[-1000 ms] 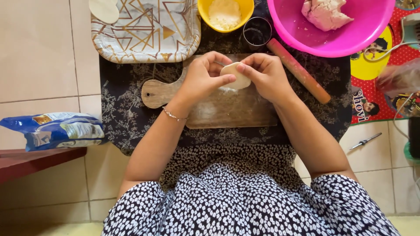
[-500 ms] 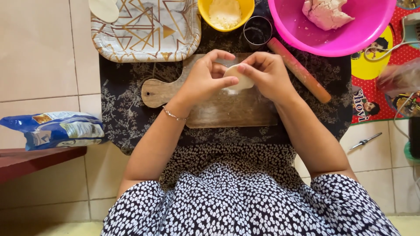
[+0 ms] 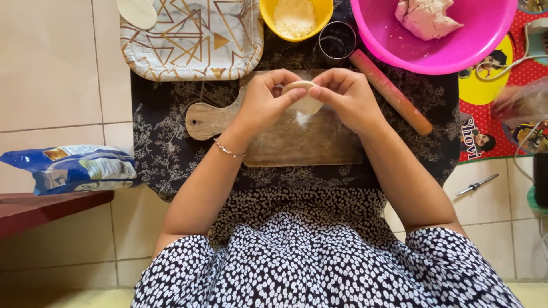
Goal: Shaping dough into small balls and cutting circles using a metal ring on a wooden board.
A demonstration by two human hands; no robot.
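Two hands meet over the brown wooden paddle-shaped cutting board [image 3: 297, 137]: the left hand [image 3: 262, 105] and the right hand [image 3: 348, 97] both pinch the small pale folded dough round [image 3: 302, 98], fingers closed on its upper edge and holding it just above the board. A dusting of flour lies on the board beneath it. Near the right hand rests the long reddish-brown wooden rolling pin [image 3: 391, 91], and beyond it sits the bright pink plastic bowl [image 3: 491, 34] with a lump of dough. The yellow bowl of white filling [image 3: 295, 17] and the marbled gold-lined square tray [image 3: 194, 43] stand behind the board. The dough looks thin and soft; too hard a pinch could likely tear the edge, and an uneven seal might let it gape open.
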